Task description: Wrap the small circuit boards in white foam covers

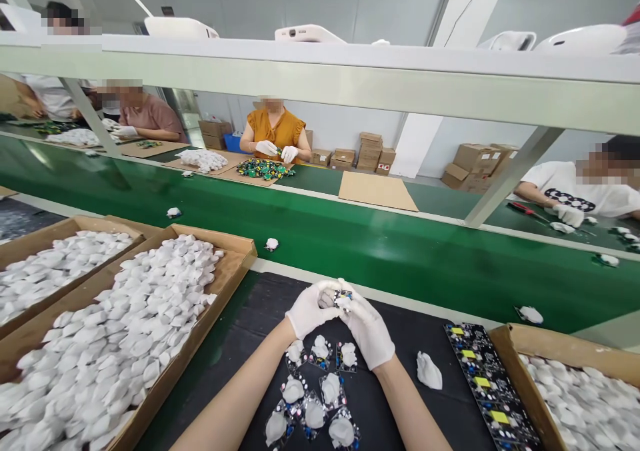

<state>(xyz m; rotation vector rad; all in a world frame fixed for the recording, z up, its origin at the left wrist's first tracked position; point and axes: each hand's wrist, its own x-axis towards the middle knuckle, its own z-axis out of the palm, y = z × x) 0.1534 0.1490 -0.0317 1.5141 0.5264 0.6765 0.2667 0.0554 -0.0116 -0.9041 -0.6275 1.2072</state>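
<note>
The person's left hand (pixel 313 310) and right hand (pixel 370 331), both in white gloves, met over the black work surface (pixel 240 331), and between them they held a small circuit board (pixel 343 299) with a white lump on it. The left hand's thumb and fingers curved round in a loose ring and closed on the board's left side; the right hand's fingers were bent and closed on it from the right. How firmly either one pressed could not be told.

Just below the hands lay a cluster of eight boards (pixel 331 391), each topped with a white lump, some touching or overlapping. A loose white lump (pixel 429 371) lay to the right of the right forearm, and beyond it a black panel (pixel 493 388) with yellow parts rested beside a cardboard box (pixel 575 346) of white lumps. On the left stood a large cardboard tray (pixel 235 241) heaped with similar lumps, next to another filled tray (pixel 75 224).

Past the work surface ran a green belt (pixel 400 251), which carried a few well-spaced boards with white lumps. Across it, a person in an orange top (pixel 275 131) held a small piece in gloved hands, near a pile of green boards (pixel 265 170)
</note>
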